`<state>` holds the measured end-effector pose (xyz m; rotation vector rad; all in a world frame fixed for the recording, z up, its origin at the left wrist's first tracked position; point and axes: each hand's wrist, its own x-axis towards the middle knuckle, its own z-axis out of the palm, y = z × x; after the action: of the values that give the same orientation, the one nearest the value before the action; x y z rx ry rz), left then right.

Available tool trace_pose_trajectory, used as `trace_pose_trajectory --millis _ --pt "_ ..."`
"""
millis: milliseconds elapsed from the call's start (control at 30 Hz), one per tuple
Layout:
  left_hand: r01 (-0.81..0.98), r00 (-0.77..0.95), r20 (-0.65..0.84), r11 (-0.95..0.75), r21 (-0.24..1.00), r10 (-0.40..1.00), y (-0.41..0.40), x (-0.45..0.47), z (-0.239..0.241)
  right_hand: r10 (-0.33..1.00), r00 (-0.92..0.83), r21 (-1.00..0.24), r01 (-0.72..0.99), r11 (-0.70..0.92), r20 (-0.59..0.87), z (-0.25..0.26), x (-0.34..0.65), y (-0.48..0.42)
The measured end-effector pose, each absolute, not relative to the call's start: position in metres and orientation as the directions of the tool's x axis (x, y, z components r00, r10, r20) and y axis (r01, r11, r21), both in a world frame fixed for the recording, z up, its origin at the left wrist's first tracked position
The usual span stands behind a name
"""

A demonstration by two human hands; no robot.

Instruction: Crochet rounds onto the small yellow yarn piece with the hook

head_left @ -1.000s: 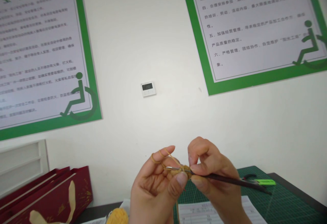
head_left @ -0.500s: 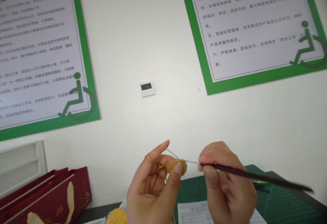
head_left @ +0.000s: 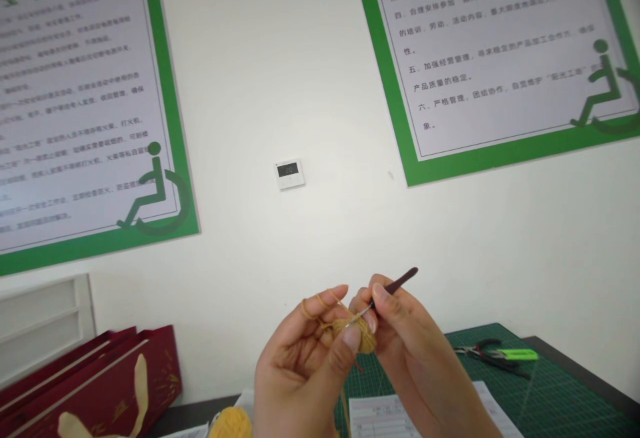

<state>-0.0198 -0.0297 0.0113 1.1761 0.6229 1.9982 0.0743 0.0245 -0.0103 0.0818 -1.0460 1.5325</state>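
Yarn runs looped over my left hand, which pinches a small, barely begun crocheted piece above the worktop, while my right hand grips the crochet hook worked into it, most stitching seemingly left

Small mustard-yellow crochet piece, rounded, held in mid-air, strand looped over a finger. Dark-handled crochet hook, metal tip at the piece, handle angled up and right.
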Motion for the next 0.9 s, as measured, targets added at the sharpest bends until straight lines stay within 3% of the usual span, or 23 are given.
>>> trace_pose_trajectory --millis 67,133,200,233,300,333,367,433,500,600,733,900 --pt "-0.326 -0.349 0.543 -0.642 0.694 0.764 -0.030 -0.018 0.011 0.733 -0.211 -0.536 -0.809 0.241 0.647 -0.012 0.072 0.026" --pt "-0.303 -0.378 0.555 -0.666 0.682 0.741 -0.031 -0.017 0.011 0.631 -0.014 -0.446 -0.719 0.532 0.776 -0.014 0.073 0.029" --pt "-0.291 -0.404 0.564 -0.685 0.668 0.721 -0.032 -0.016 0.011 0.319 0.215 -0.210 -0.412 0.887 0.923 -0.017 0.077 0.032" --pt "-0.299 -0.401 0.561 -0.682 0.667 0.724 -0.032 -0.016 0.011 0.073 0.265 -0.032 -0.153 0.988 0.962 -0.019 0.080 0.033" --pt "-0.360 -0.345 0.526 -0.628 0.690 0.777 -0.033 -0.016 0.010 -0.296 0.193 0.224 0.324 0.919 0.935 -0.023 0.085 0.035" --pt "-0.408 -0.288 0.489 -0.568 0.715 0.823 -0.034 -0.017 0.010 -0.329 0.200 0.214 0.443 0.871 0.923 -0.024 0.087 0.035" --pt "-0.457 -0.218 0.440 -0.489 0.743 0.871 -0.034 -0.018 0.010 -0.358 0.231 0.227 0.450 0.864 0.905 -0.024 0.088 0.036" --pt "-0.525 -0.084 0.350 -0.340 0.780 0.933 -0.034 -0.021 0.010 -0.268 0.314 0.200 0.232 0.952 0.911 -0.022 0.085 0.036" --pt "-0.547 -0.010 0.311 -0.266 0.794 0.950 -0.034 -0.024 0.011 -0.021 0.348 0.079 -0.155 0.985 0.937 -0.019 0.080 0.035" --pt "-0.541 -0.010 0.325 -0.279 0.794 0.946 -0.033 -0.027 0.011 0.347 0.311 -0.124 -0.560 0.819 0.885 -0.017 0.074 0.031" --pt "-0.533 0.007 0.367 -0.307 0.788 0.930 -0.032 -0.030 0.012 0.584 0.156 -0.255 -0.789 0.558 0.796 -0.014 0.076 0.024" --pt "-0.476 -0.013 0.428 -0.382 0.792 0.903 -0.031 -0.026 0.014 0.679 -0.097 -0.357 -0.899 0.253 0.727 -0.009 0.079 0.020"
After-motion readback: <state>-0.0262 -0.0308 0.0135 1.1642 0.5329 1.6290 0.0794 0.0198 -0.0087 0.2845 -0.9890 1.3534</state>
